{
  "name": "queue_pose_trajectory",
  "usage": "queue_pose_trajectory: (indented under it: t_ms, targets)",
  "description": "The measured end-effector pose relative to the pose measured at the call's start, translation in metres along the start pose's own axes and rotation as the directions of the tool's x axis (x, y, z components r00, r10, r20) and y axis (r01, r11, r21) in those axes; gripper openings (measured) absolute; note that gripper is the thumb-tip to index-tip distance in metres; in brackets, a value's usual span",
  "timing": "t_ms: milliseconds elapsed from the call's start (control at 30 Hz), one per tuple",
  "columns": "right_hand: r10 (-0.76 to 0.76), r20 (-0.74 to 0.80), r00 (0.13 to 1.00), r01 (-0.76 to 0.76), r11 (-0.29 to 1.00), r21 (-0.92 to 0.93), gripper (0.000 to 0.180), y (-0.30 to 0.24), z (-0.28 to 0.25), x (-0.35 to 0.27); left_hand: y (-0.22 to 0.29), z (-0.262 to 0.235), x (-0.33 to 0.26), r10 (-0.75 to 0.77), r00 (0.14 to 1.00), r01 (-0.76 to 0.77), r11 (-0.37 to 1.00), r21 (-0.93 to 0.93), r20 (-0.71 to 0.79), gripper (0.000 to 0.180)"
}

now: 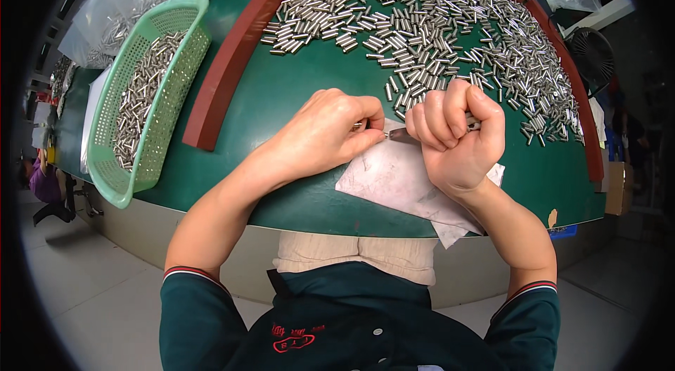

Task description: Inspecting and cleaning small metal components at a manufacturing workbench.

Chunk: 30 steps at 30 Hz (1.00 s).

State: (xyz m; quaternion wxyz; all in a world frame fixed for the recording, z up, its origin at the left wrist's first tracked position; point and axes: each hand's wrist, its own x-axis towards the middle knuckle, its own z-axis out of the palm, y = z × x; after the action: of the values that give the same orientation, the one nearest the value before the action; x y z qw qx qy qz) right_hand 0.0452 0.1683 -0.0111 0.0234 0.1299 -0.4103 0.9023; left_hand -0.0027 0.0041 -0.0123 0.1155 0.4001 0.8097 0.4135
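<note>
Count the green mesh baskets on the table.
1: the green basket lies at the table's left edge, holding small metal cylinders. Another could be hidden outside the view.

Both hands meet, curled, over the near edge of the tabletop

The left hand point(330, 131) comes in from the lower left on a bare forearm, palm down, its fingers bent and the thumb and forefinger pinched together at their tips. The right hand point(458, 133) rises from the lower right, wrist bent, closed into a loose fist with the knuckles up. The two hands almost touch at the fingertips. Both elbows are bent, and dark short sleeves with striped cuffs cover the upper arms.
</note>
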Motion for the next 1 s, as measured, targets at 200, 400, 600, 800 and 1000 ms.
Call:
queue_pose_trajectory:
  t_ms: [200, 400, 600, 800, 1000]
  targets:
    - [0.011, -0.013, 1.000, -0.011, 1.000, -0.010, 0.037, 0.0027, -0.0029, -0.0003, 0.0057, -0.0024, 0.0018, -0.038, 0.999, 0.038, 0.999, 0.010, 0.026, 0.011]
    - [0.002, -0.007, 1.000, -0.002, 1.000, -0.015, 0.037, 0.0020, -0.0001, -0.0007, 0.0022, -0.0001, 0.0001, -0.011, 1.000, 0.011, 1.000, 0.020, 0.003, 0.010]
    - [0.009, -0.010, 1.000, -0.009, 1.000, -0.001, 0.037, 0.0012, 0.0005, -0.0009, 0.0033, -0.0008, 0.0007, -0.024, 1.000, 0.024, 0.999, 0.023, 0.011, 0.010]
    - [0.026, -0.012, 1.000, -0.026, 1.000, 0.015, 0.037, 0.0002, 0.0012, -0.0004, 0.0008, 0.0002, 0.0000, -0.009, 1.000, 0.008, 1.000, 0.024, 0.002, 0.010]
    - [0.046, -0.021, 0.999, -0.046, 0.999, 0.017, 0.037, -0.0004, 0.0013, -0.0010, 0.0030, -0.0007, 0.0005, -0.020, 1.000, 0.019, 1.000, 0.024, 0.009, 0.010]
